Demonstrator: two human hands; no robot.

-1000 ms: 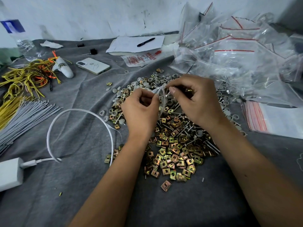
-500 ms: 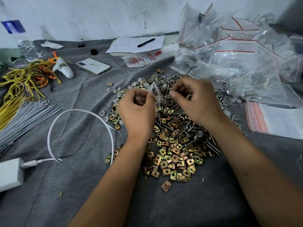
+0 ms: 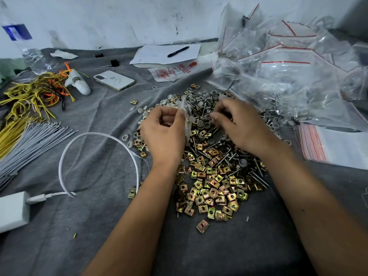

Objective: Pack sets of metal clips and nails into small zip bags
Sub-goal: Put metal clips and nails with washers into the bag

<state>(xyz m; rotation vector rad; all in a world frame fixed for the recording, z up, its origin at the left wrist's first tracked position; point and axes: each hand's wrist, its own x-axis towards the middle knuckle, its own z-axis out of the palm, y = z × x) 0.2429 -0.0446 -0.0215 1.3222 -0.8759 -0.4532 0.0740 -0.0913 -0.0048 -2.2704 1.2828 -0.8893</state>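
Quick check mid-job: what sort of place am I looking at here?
Probably an informal hand-packing spot, not a factory line: a grey cloth spread by a scuffed wall, loose metal clips heaped on it, and a pile of zip bags.

One head-worn view looks forward and down, close over the cloth-covered table (image 3: 99, 226).
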